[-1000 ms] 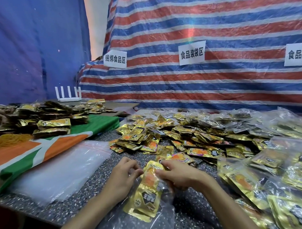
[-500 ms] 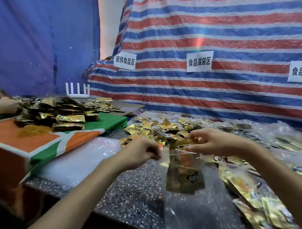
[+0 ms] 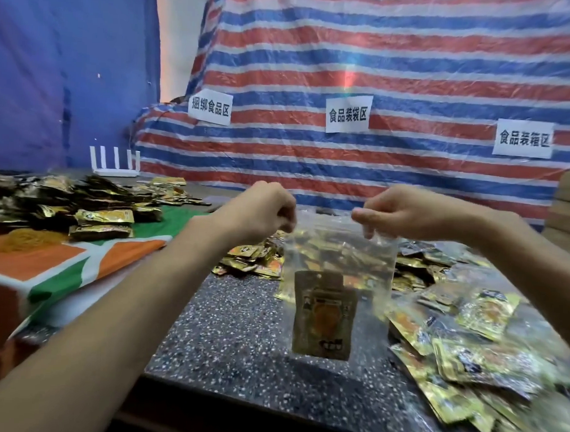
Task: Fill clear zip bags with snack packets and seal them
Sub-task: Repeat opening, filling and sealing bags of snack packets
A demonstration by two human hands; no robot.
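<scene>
Lifted higher since before, one clear plastic zip bag (image 3: 340, 250) hangs over the speckled grey table (image 3: 240, 343), top corners pinched by left hand (image 3: 261, 208) and right hand (image 3: 403, 212); two gold foil packets (image 3: 322, 317) inside.

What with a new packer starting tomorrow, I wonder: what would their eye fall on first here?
The clear zip bag, held up at centre with the left hand and right hand pinching its top corners, draws the eye first; gold snack packets stand inside. Behind spreads a red, white and blue striped tarp with three white signs, and heaps of gold packets cover the speckled table to the right.
</scene>
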